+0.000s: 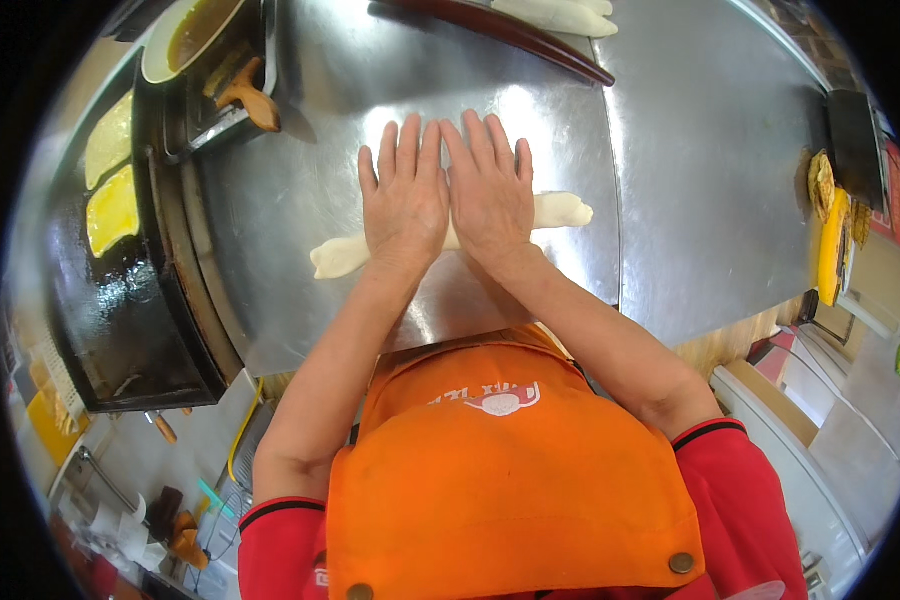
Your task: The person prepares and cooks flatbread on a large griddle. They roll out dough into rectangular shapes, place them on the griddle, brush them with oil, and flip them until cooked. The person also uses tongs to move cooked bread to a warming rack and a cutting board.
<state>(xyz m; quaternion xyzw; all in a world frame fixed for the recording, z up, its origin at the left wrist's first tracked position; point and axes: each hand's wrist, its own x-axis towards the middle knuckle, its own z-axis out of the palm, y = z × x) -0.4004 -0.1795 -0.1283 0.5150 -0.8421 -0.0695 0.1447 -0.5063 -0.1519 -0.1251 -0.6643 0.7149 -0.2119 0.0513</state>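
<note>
A pale roll of dough (562, 210) lies across the stainless steel worktop (300, 315) in front of me, its right end higher in the view than its left. My left hand (405, 202) rests palm down over the roll, left of its middle. Beside it, touching at the index finger, my right hand (491, 191) lies palm down over the right half. Both hands have straight fingers pointing away from me and grip nothing. The dough's two ends stick out past my hands; most of its middle is hidden under the palms.
A dark wooden rolling pin (495, 30) lies beyond my hands, near more dough rolls (559, 15). On the left, a black griddle (120, 322) holds two yellow flatbreads (112, 210). A wooden-handled brush (249, 94) sits beside a bowl of brownish liquid (202, 34). Browned food (821, 187) stands far right.
</note>
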